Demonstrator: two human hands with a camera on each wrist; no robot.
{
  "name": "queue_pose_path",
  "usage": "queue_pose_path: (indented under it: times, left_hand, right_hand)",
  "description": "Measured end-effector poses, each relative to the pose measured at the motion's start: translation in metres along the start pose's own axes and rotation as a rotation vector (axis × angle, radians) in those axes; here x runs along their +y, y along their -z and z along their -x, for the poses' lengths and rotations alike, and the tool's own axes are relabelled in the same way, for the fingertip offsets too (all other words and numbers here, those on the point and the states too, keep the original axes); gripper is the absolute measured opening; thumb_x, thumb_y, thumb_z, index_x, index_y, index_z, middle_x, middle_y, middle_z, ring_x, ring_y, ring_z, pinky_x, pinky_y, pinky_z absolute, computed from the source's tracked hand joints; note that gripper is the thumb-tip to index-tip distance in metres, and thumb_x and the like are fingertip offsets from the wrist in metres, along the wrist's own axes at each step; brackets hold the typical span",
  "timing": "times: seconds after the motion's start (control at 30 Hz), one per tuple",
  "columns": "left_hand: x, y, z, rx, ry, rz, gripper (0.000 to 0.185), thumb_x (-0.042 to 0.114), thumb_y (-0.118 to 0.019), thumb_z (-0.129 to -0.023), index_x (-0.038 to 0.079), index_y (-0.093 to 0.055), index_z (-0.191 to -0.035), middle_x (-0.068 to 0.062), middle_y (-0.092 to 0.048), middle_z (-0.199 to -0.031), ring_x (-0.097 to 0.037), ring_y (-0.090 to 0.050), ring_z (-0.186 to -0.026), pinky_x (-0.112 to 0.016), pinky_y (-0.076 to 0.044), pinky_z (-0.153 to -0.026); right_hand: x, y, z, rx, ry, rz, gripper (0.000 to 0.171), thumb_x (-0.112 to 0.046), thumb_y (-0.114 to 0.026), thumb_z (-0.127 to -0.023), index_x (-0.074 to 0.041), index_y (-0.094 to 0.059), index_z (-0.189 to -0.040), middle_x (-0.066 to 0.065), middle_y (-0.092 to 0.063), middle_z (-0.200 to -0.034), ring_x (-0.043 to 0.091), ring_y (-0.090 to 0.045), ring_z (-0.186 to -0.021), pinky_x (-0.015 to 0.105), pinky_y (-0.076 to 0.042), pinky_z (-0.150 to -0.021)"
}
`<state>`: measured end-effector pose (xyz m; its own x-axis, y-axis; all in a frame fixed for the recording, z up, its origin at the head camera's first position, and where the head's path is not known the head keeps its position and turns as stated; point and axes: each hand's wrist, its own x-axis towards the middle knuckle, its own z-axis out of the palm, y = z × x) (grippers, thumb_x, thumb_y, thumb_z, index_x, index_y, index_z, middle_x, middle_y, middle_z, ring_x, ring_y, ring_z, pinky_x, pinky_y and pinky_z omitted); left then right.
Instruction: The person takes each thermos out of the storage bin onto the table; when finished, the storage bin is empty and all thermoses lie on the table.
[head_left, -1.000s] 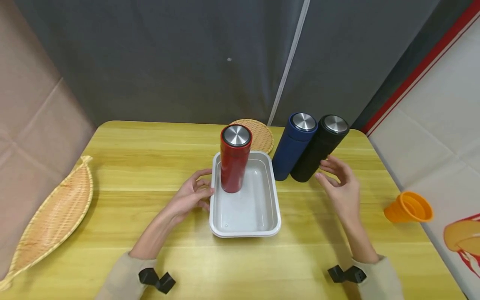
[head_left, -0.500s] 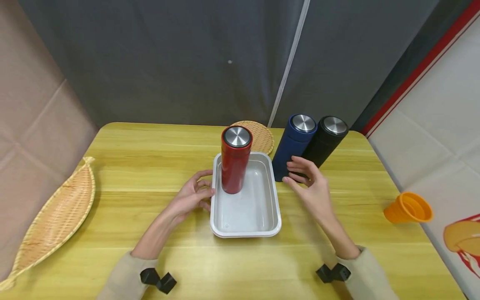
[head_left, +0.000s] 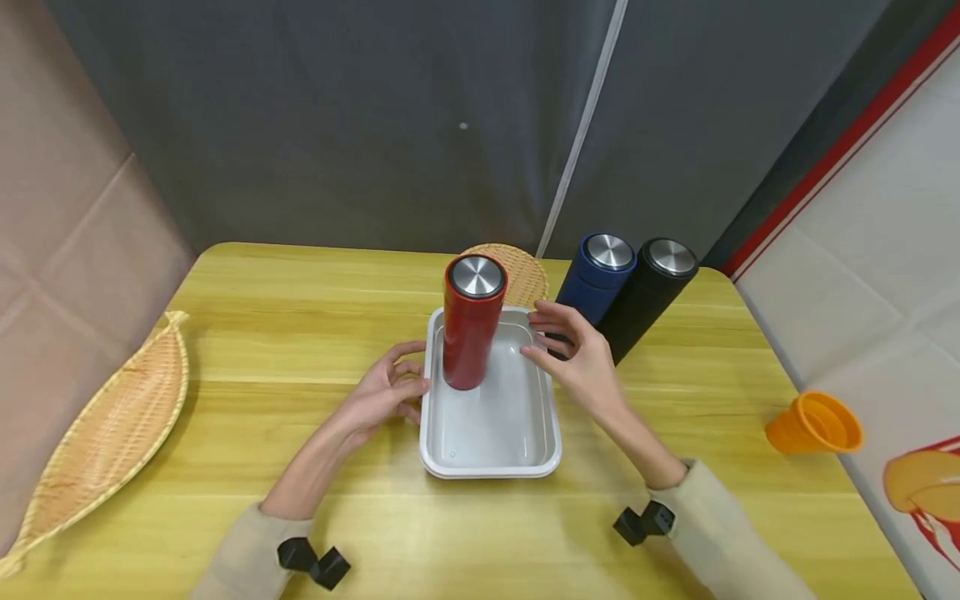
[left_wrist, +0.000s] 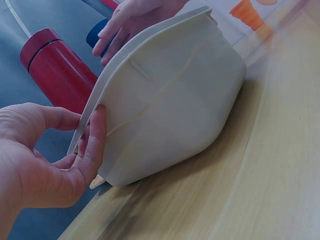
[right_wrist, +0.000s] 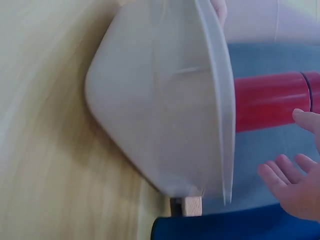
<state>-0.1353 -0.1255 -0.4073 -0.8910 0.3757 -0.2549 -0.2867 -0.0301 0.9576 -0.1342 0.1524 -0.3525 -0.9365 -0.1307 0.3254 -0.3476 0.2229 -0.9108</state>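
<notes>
A red thermos flask (head_left: 471,342) stands upright in the rear left part of a white plastic tray (head_left: 495,429). My left hand (head_left: 382,387) pinches the tray's left rim; in the left wrist view the thumb lies over the rim, fingers (left_wrist: 95,145) beneath it. Over the tray's right rim, my right hand (head_left: 573,354) is held with fingers apart and nothing in it, the fingertips pointing toward the red flask. Just beyond that hand are a blue thermos flask (head_left: 592,292) and a black thermos flask (head_left: 648,300), side by side, their lower parts partly hidden by the hand.
A round woven mat (head_left: 525,279) lies behind the tray. To the far left rests a leaf-shaped wicker basket (head_left: 123,425). An orange cup (head_left: 813,423) is near the right edge of the wooden table (head_left: 300,308). A grey curtain (head_left: 337,125) hangs behind.
My right hand has moved left from beside the black flask, past the front of the blue one, to the tray's right rim. The left hand keeps its hold on the tray.
</notes>
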Motion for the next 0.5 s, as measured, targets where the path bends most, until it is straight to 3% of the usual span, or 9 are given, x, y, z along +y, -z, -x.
queue_pose_path:
  times: [0.3, 0.5]
  left_hand:
    - [-0.002, 0.002, 0.001, 0.005, -0.001, -0.004, 0.065, 0.002, -0.06, -0.091, 0.008, -0.027, -0.146, -0.025, -0.048, -0.122, -0.021, -0.06, -0.081, -0.03, -0.057, -0.059]
    - [-0.002, 0.0, -0.001, 0.006, 0.001, -0.002, 0.065, 0.002, -0.06, -0.091, 0.008, -0.027, -0.147, -0.021, -0.051, -0.118, -0.022, -0.061, -0.081, -0.032, -0.058, -0.06]
  right_hand:
    - [-0.003, -0.025, -0.014, -0.094, 0.013, -0.014, 0.063, -0.001, -0.077, -0.079, -0.002, -0.049, -0.136, 0.014, -0.058, -0.13, 0.029, -0.058, -0.116, 0.032, -0.052, -0.096]
    - [-0.008, -0.037, -0.019, -0.099, -0.012, 0.068, 0.075, -0.008, -0.081, -0.078, -0.004, -0.041, -0.141, 0.013, -0.051, -0.136, 0.026, -0.054, -0.122, 0.036, -0.05, -0.099]
